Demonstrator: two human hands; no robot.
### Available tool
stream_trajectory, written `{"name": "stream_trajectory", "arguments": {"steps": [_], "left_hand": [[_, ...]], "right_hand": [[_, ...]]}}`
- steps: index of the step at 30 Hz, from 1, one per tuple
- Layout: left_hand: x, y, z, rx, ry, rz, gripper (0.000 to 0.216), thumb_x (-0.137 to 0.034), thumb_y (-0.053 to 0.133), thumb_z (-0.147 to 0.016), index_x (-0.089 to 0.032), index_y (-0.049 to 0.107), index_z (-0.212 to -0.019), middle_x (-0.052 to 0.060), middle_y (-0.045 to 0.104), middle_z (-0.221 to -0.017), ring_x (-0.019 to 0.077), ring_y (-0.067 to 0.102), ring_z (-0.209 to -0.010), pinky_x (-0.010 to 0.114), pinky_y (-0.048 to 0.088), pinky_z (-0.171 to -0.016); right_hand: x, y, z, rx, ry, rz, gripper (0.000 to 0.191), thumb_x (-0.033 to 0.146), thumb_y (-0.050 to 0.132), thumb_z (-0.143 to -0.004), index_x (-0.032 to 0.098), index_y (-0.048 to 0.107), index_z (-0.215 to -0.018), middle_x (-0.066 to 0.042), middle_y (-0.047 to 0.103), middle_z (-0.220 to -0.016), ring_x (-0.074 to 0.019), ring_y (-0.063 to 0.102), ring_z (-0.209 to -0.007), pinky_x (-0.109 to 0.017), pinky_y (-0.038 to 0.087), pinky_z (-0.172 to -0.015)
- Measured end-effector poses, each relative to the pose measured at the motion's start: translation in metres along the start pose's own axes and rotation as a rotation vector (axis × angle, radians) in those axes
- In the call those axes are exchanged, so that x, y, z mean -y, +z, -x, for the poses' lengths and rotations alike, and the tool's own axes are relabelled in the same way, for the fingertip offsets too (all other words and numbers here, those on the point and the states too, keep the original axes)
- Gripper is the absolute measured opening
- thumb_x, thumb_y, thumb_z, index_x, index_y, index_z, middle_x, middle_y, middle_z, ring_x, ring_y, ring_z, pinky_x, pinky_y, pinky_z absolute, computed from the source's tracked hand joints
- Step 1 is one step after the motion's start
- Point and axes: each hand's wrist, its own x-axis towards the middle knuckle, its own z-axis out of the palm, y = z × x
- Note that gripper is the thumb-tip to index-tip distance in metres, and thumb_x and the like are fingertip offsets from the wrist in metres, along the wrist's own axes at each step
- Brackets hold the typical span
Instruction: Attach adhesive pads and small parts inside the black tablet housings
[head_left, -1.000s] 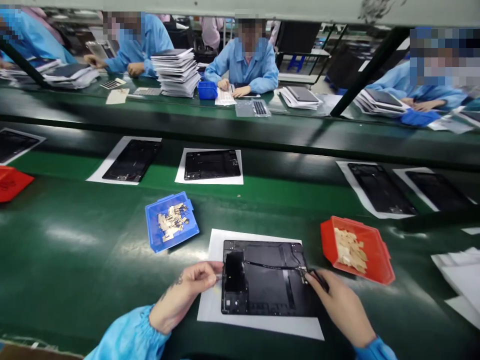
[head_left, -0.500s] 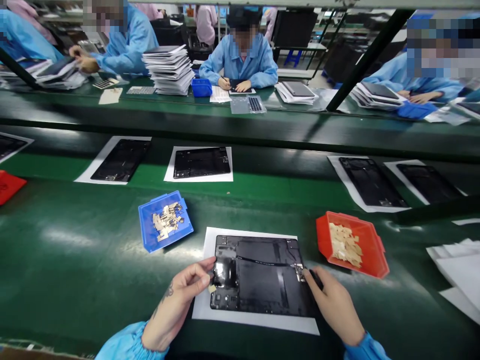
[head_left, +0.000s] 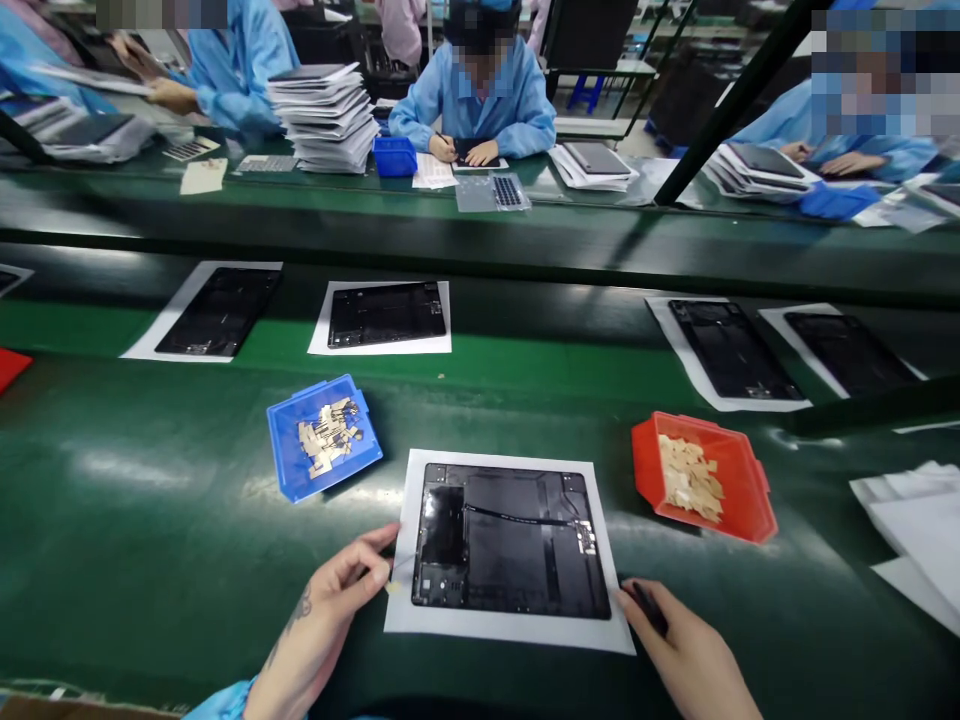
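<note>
My left fingers (head_left: 375,578): pinched, apparently on a yellow tab (head_left: 393,588). My right fingers (head_left: 636,622): curled round a black tool (head_left: 649,608). Between them: black tablet (head_left: 514,560) on paper (head_left: 510,628), probably against scratches.

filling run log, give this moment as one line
left hand: at left edge of white sheet | right hand: holding dark tool near right edge | black panel: on sheet, between hands

Green, glossy workbench (head_left: 150,560). A white sheet (head_left: 510,628) lies flat at its near middle; around that sheet, a blue tray (head_left: 285,455) sits at ten o'clock, a red tray (head_left: 746,490) at two, and overlapping white papers (head_left: 919,520) at three.
</note>
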Motion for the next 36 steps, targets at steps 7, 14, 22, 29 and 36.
{"name": "stream_trajectory", "arguments": {"steps": [7, 14, 22, 29, 36], "left_hand": [[0.005, 0.012, 0.004, 0.020, -0.033, -0.065, 0.028, -0.042, 0.068, -0.073, -0.016, 0.061, -0.066, 0.009, 0.062, -0.114, 0.0297, 0.049, -0.116, 0.038, 0.035, -0.097], [0.010, 0.024, 0.005, 0.112, -0.012, -0.125, 0.024, -0.038, 0.065, -0.078, -0.017, 0.062, -0.068, 0.008, 0.061, -0.112, 0.0261, 0.051, -0.111, 0.034, 0.035, -0.093], [-0.025, 0.055, -0.009, 0.039, 0.184, -0.155, 0.020, -0.036, 0.070, -0.074, -0.017, 0.067, -0.068, 0.003, 0.060, -0.081, 0.0158, 0.053, -0.079, 0.026, 0.038, -0.074], [-0.052, 0.157, -0.035, 0.266, 0.218, 0.062, 0.014, -0.026, 0.072, -0.074, -0.015, 0.066, -0.081, 0.000, 0.061, -0.067, 0.0097, 0.054, -0.063, 0.022, 0.041, -0.065], [-0.056, 0.212, -0.051, 0.469, 0.134, 0.075, 0.014, -0.023, 0.072, -0.074, -0.013, 0.063, -0.077, 0.001, 0.061, -0.065, 0.0082, 0.055, -0.062, 0.021, 0.041, -0.064]], "right_hand": [[-0.003, 0.004, 0.003, 0.129, -0.050, -0.112, 0.044, 0.057, 0.038, -0.086, 0.023, 0.061, -0.072, -0.001, 0.066, -0.066, -0.0206, 0.063, -0.064, -0.024, 0.048, -0.058], [-0.031, -0.009, 0.006, 0.100, -0.096, -0.073, 0.042, 0.057, 0.047, -0.082, 0.022, 0.064, -0.069, -0.001, 0.068, -0.066, -0.0202, 0.064, -0.063, -0.022, 0.048, -0.055], [0.004, -0.054, -0.010, -0.203, -0.268, -0.156, 0.034, 0.054, 0.055, -0.082, 0.023, 0.068, -0.076, -0.004, 0.068, -0.080, -0.0213, 0.064, -0.072, -0.027, 0.051, -0.065], [0.090, -0.058, -0.024, 0.067, -0.575, -0.549, 0.018, 0.036, 0.064, -0.081, 0.022, 0.066, -0.093, -0.003, 0.062, -0.083, -0.0125, 0.053, -0.062, -0.024, 0.043, -0.055], [0.057, -0.072, -0.045, 0.100, -0.479, -0.782, 0.021, 0.035, 0.058, -0.086, 0.018, 0.058, -0.073, 0.000, 0.051, -0.070, -0.0122, 0.047, -0.063, -0.026, 0.038, -0.058]]}}
